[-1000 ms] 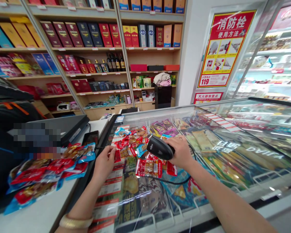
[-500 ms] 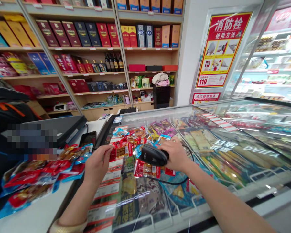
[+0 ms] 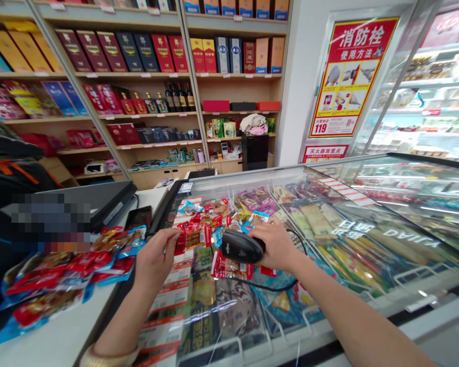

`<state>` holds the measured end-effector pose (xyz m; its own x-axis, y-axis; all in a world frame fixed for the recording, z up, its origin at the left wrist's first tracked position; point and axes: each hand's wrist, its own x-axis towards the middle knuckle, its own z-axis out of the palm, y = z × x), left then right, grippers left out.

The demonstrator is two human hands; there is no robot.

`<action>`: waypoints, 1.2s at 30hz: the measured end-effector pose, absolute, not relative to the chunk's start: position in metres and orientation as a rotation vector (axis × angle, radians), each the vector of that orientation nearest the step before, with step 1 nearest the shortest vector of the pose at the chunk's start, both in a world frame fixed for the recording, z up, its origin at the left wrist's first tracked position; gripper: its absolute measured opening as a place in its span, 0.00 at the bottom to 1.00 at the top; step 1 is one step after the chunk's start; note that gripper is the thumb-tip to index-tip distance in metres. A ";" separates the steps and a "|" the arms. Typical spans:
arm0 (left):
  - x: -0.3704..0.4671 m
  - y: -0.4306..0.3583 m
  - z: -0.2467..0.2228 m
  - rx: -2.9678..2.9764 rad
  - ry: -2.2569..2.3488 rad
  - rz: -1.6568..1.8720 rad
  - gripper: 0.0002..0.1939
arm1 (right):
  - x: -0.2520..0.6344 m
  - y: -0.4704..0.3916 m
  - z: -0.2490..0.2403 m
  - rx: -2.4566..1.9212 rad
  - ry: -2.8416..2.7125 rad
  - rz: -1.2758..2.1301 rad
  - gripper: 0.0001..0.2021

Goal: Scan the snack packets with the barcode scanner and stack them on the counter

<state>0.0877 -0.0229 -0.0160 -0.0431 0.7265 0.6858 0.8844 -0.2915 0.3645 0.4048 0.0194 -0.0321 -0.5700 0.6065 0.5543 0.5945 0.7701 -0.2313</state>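
Note:
My right hand [image 3: 277,243] is wrapped around a black barcode scanner [image 3: 241,246], its head facing left above the freezer's glass lid. Between the thumb and fingers of my left hand [image 3: 156,262] is the left end of a red snack packet [image 3: 194,238], with brown food showing through its window. Several more red and blue snack packets [image 3: 214,210] lie on the glass behind it. Below the scanner rests another red packet [image 3: 229,266]. The scanner's black cable [image 3: 268,289] loops over the glass.
On the white counter [image 3: 76,326] at left lies a pile of red and blue snack packets [image 3: 72,267]. A phone [image 3: 138,218] and a dark monitor-like device [image 3: 110,201] are beside it. Shelves of boxes [image 3: 137,75] stand behind the chest freezer [image 3: 359,300].
Very little differs. The scanner and my right hand have shifted slightly left, and the packet in my left hand has moved marginally to the right.

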 end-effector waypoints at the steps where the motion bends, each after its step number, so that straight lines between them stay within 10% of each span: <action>1: 0.088 -0.023 -0.016 -2.032 -1.751 -1.248 0.16 | 0.405 0.020 -0.032 -0.889 -2.329 0.025 0.13; 24: -0.009 -0.047 -0.010 -0.909 -2.223 -1.187 0.11 | 0.411 0.021 -0.035 -0.804 -2.192 -0.079 0.11; 36: 0.099 -0.019 -0.026 -2.300 -1.661 -1.193 0.21 | 0.417 0.026 -0.034 -0.973 -1.932 -0.189 0.10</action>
<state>0.0987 -0.0187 -0.0257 0.1181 0.7810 0.6132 0.8307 -0.4161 0.3700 0.4165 0.0257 -0.0340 -0.2512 0.5524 0.7948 0.6959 0.6739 -0.2484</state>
